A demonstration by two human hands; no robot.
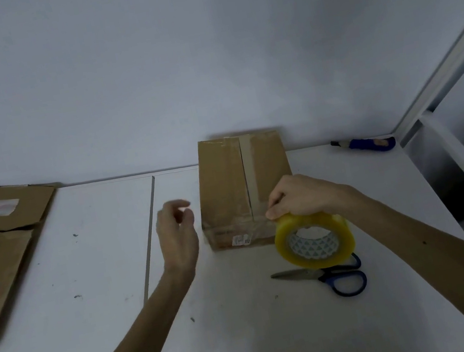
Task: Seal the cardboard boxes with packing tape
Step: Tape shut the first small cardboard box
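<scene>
Packing tape roll [314, 238] sits clasped under the right hand [299, 198], whose fingers curl over its top and pinch at the near edge of the cardboard box [227, 189] just beyond the knuckles; the left hand [177, 232] hovers loose and empty just left of the box, apart from it. With the box unsteadied, a pull on the roll could drag or tip it, laying tape off the seam or wrinkling it; scissors [335, 277] lie just beneath the roll, near enough to catch a loose sticky end.
</scene>
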